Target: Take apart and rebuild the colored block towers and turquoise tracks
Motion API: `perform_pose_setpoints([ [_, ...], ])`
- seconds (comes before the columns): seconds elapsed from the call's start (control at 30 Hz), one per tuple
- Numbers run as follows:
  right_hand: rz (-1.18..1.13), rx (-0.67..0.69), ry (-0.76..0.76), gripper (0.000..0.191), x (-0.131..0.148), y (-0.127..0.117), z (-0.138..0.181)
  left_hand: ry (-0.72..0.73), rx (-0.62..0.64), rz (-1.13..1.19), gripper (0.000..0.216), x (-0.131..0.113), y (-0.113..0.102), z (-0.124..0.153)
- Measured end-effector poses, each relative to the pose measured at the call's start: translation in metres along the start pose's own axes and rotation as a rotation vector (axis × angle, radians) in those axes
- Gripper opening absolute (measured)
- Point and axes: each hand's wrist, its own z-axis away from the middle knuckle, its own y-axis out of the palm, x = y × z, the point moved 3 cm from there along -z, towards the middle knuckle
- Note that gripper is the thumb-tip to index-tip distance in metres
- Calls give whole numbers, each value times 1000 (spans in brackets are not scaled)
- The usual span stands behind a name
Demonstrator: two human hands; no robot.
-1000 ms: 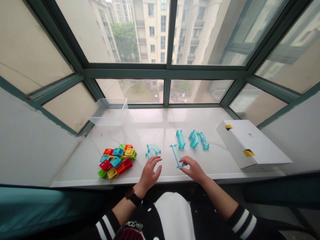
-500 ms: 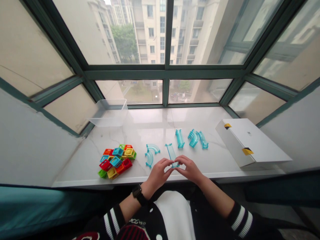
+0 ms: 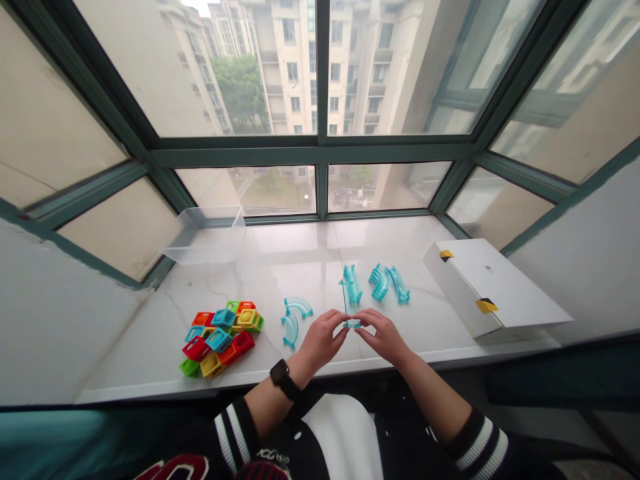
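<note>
Both my hands meet near the front of the white marble sill (image 3: 280, 267). Between them is a clear blue straight track piece (image 3: 353, 325), its near end pinched by the fingertips of my left hand (image 3: 321, 339) and my right hand (image 3: 385, 337). The held piece looks tilted, its far end reaching up beside a clear blue stack of straight track pieces (image 3: 353, 285). Right of that lie a stack of curved track pieces (image 3: 380, 283) and another track piece (image 3: 399, 287). Left of my hands are two curved track pieces (image 3: 299, 306) (image 3: 289, 331).
A pile of red, yellow, blue and green plastic blocks (image 3: 220, 340) sits at the left. Behind it stands a clear plastic bin (image 3: 207, 250). A white box (image 3: 500, 287) with yellow-black tape is at the right. Green-framed windows (image 3: 240, 157) border the back.
The held track piece has been tilted up from its flatter slant, and its far end now appears against the straight stack. The whole view has shifted slightly.
</note>
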Motion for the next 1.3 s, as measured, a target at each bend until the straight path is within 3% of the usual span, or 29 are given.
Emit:
perform_pose_setpoints([
  [0.2, 193, -112, 82, 21, -23, -18, -30, -22, -21, -5, 46, 8, 18, -41],
  [0.47, 377, -84, 227, 30, -57, -20, -73, -134, -11, 41, 64, 43, 52, -66],
  [0.63, 480, -24, 335, 32, -66, -12, -86, -286, 5, 99, 66, 64, 68, -71],
  [0.83, 528, 43, 399, 34, -78, -7, -90, -325, 3, 157, 62, 78, 76, -71],
  [1.3, 538, 61, 384, 35, -88, -4, -93, -335, 10, 68, 67, 75, 80, -66],
])
